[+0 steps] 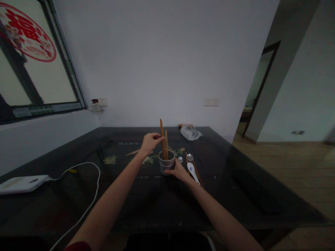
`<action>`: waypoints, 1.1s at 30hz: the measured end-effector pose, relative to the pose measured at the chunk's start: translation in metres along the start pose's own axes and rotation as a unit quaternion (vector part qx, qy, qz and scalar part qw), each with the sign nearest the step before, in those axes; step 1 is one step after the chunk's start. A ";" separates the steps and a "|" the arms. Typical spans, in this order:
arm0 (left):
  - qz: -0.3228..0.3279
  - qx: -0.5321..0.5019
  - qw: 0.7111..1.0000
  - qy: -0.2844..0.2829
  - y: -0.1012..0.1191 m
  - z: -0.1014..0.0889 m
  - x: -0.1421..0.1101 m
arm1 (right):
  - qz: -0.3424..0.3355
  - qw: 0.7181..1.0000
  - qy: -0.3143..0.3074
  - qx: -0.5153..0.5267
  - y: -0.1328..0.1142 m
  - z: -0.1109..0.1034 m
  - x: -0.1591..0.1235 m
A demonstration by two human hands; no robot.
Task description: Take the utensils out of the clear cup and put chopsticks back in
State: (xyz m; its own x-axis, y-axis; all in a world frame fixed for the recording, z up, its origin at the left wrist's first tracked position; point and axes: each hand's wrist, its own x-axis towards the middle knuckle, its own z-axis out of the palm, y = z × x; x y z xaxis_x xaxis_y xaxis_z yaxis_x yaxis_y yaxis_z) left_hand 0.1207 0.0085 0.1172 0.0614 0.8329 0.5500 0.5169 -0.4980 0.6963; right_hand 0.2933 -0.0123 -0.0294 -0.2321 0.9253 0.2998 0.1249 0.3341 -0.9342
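Observation:
A small metal cup (166, 165) stands on the dark glass table (146, 205), with wooden chopsticks (163, 139) standing upright in it. My left hand (149, 142) pinches the tallest chopstick near its upper half. My right hand (178, 170) rests against the cup's lower right side, fingers curled on it. Right of the cup lie a metal spoon (190, 157), a white spoon (193, 171) and loose chopsticks (198, 174).
A clear plastic bag (191, 132) lies at the table's far edge by the wall. A white flat device (22, 183) with a white cable (90, 195) sits at the left. An open doorway (258, 94) and wooden floor lie to the right.

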 end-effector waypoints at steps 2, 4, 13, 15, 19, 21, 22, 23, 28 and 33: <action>-0.008 -0.004 1.000 -0.009 -0.004 0.004 0.000 | -0.001 1.000 0.000 -0.004 -0.001 0.000 -0.001; -0.015 -0.005 1.000 -0.017 -0.008 0.007 -0.001 | 0.005 1.000 -0.001 -0.008 -0.002 0.000 -0.001; -0.035 0.029 0.997 -0.065 -0.022 0.010 0.000 | 0.007 1.000 -0.007 0.004 0.002 -0.001 0.000; -0.040 0.037 0.995 -0.080 -0.024 0.011 0.000 | 0.012 1.000 -0.006 -0.010 0.000 -0.001 -0.001; -0.041 0.057 0.993 -0.095 -0.028 0.015 0.000 | 0.007 1.000 -0.010 -0.013 -0.005 -0.002 -0.003; -0.047 0.052 0.993 -0.097 -0.030 0.018 0.000 | 0.003 1.000 -0.014 -0.005 -0.005 -0.002 -0.003; -0.049 0.049 0.993 -0.097 -0.031 0.018 0.000 | 0.001 1.000 -0.016 -0.003 -0.006 -0.002 -0.003; -0.051 0.049 0.993 -0.096 -0.032 0.019 0.000 | -0.001 1.000 -0.016 -0.002 -0.006 -0.002 -0.004; -0.049 0.049 0.992 -0.103 -0.031 0.019 -0.001 | -0.001 1.000 -0.016 -0.021 -0.012 -0.003 -0.006; -0.058 0.043 0.991 -0.113 -0.029 0.018 -0.001 | 0.013 0.999 -0.011 -0.032 -0.013 -0.004 -0.006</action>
State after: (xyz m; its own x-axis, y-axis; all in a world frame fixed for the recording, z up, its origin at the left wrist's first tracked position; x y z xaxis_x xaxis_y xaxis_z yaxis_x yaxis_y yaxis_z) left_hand 0.1207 0.0269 0.0881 0.1814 0.9209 0.3451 0.6026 -0.3814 0.7010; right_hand 0.2969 -0.0219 -0.0183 -0.2485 0.9300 0.2709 0.1926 0.3215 -0.9271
